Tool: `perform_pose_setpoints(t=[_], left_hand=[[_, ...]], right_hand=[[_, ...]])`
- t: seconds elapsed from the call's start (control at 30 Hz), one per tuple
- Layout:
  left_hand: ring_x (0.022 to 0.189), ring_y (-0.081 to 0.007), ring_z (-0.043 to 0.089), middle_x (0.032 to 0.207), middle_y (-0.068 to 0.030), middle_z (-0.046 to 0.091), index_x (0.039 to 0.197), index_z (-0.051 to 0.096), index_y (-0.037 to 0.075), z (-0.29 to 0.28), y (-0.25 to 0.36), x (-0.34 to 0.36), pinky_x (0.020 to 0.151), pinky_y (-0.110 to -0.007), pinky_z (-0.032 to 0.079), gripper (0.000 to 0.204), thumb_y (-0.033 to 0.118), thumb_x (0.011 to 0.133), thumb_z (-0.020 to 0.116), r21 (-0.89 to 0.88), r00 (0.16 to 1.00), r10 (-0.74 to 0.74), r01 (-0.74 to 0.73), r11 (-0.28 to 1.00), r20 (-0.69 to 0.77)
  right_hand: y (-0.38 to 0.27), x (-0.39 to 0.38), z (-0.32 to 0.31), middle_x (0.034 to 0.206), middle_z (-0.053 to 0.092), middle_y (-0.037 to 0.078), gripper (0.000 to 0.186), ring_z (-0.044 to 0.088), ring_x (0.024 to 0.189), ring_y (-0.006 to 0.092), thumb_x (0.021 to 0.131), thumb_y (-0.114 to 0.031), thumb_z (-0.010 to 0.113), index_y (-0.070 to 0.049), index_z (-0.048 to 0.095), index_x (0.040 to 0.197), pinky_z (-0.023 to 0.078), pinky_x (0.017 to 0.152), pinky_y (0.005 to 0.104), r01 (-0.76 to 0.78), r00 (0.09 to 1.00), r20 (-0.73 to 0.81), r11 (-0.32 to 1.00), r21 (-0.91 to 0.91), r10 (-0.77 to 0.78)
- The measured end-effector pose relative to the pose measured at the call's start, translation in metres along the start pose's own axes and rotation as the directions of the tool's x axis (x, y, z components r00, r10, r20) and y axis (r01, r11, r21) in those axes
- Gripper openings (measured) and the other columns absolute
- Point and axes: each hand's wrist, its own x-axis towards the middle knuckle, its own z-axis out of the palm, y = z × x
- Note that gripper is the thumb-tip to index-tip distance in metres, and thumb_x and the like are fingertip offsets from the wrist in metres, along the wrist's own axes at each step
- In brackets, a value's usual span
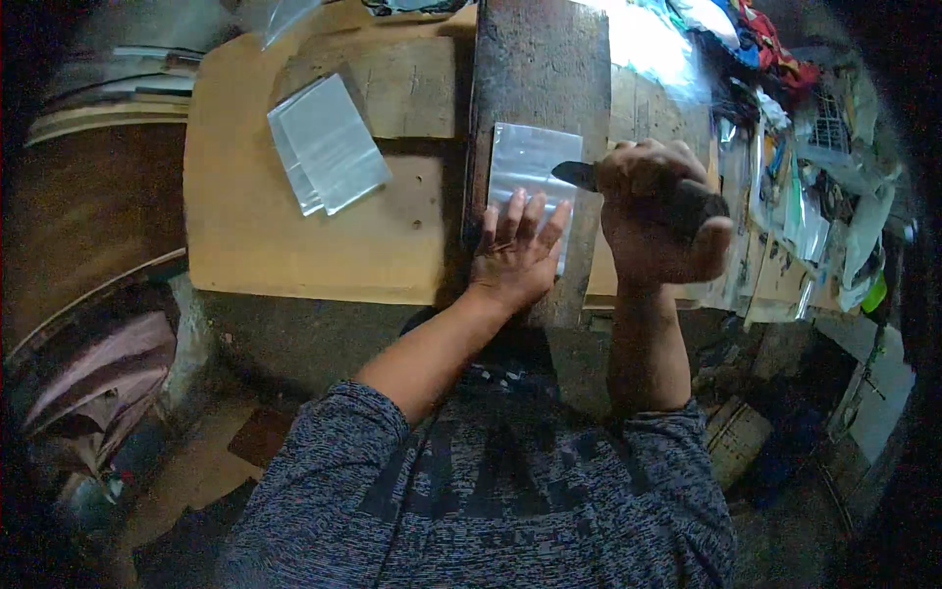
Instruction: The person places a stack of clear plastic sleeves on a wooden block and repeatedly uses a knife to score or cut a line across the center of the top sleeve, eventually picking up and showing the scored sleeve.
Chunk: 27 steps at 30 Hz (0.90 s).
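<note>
A stack of clear plastic bags or sheets (535, 149) lies on a dark, worn wooden board (540, 59). My left hand (515, 245) presses on its lower part, fingers spread. Above the stack's right side, my right hand (662, 211) is closed round a dark-handled knife (577, 174), whose blade points left over the plastic; whether it touches the plastic I cannot tell. To the left, two overlapping stacks of similar clear plastic (334, 147) lie on the tan tabletop (231, 216).
Thin plywood pieces (402, 88) lie behind the left stacks. A heap of cloth and bags (746, 54), a wire basket (824, 128) and loose plastic (810, 236) crowd the right end. Curved boards (118, 108) and a draped pinkish cloth (113, 388) are at the left.
</note>
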Motion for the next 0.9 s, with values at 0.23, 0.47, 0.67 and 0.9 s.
perform_pose_setpoints(t=[0.23,0.47,0.67,0.9], left_hand=[[0.122,-0.0288,0.036,0.126,-0.0084,0.044,0.131,0.045,0.021,-0.001,0.0,-0.005,0.096,-0.049,0.03,0.058,0.031,0.076,0.061,-0.012,1.0,-0.003,0.003,1.0,-0.002],[0.122,-0.0297,0.037,0.127,-0.0082,0.045,0.133,0.044,0.022,0.002,-0.001,0.001,0.096,-0.05,0.03,0.06,0.031,0.076,0.062,0.0,1.0,-0.017,0.017,1.0,0.016],[0.126,-0.0276,0.032,0.128,-0.0083,0.043,0.13,0.045,0.02,-0.001,0.0,-0.004,0.1,-0.048,0.024,0.057,0.035,0.077,0.06,0.025,1.0,-0.012,0.012,1.0,0.005],[0.117,-0.0292,0.035,0.111,-0.0093,0.044,0.109,0.055,0.017,-0.008,-0.001,-0.001,0.099,-0.051,0.023,0.035,0.036,0.08,0.055,0.056,1.0,0.024,-0.025,0.998,0.019]], right_hand=[[-0.01,0.0,-0.015,0.071,0.041,0.006,0.073,0.039,0.067,0.0204,0.072,-0.069,0.055,0.002,0.054,0.089,0.032,0.063,0.0347,0.071,0.985,0.157,0.997,-0.013,-0.068],[-0.008,-0.003,-0.022,0.071,0.045,0.008,0.072,0.044,0.069,0.0226,0.074,-0.066,0.055,0.004,0.055,0.093,0.034,0.064,0.0375,0.07,0.997,0.032,0.998,0.004,-0.07],[-0.006,-0.011,0.002,0.079,0.051,0.011,0.08,0.049,0.074,0.0236,0.07,-0.07,0.06,0.007,0.055,0.094,0.041,0.067,0.0369,0.068,0.997,0.034,0.989,0.133,-0.073],[-0.003,-0.024,0.04,0.082,0.053,0.011,0.094,0.05,0.077,0.0228,0.062,-0.082,0.055,0.007,0.055,0.091,0.041,0.072,0.0358,0.052,0.99,0.126,0.996,0.068,-0.06]])
